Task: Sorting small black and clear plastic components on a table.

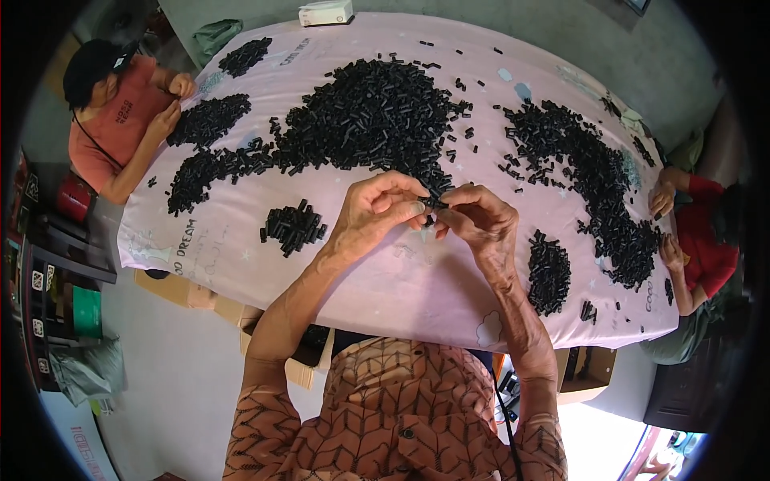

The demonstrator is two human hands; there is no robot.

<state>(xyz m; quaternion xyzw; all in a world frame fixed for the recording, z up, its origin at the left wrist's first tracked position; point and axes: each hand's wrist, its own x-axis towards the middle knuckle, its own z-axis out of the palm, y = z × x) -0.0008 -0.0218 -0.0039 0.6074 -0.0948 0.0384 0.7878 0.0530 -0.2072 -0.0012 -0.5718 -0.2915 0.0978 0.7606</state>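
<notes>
Piece of small black stock point(434, 203) sits between the person's two hands, just above the near edge of the big heap. The left hand point(372, 212) pinches it between thumb and fingertips; the right hand point(488, 221) pinches it from the other side, fingers curled. Beyond lies a large heap point(365, 112) of short black cylinders, spread over a tabletop point(377, 297) covered in pink cloth. A small pile point(293, 228) lies left of the hands, an oval pile point(549, 273) to the right, and a long curving heap point(595, 176) farther right. A co-worker in orange point(116, 136) is at the left end, another in red point(706, 240) at the right. A white box point(326, 14) stands at the far edge.
</notes>
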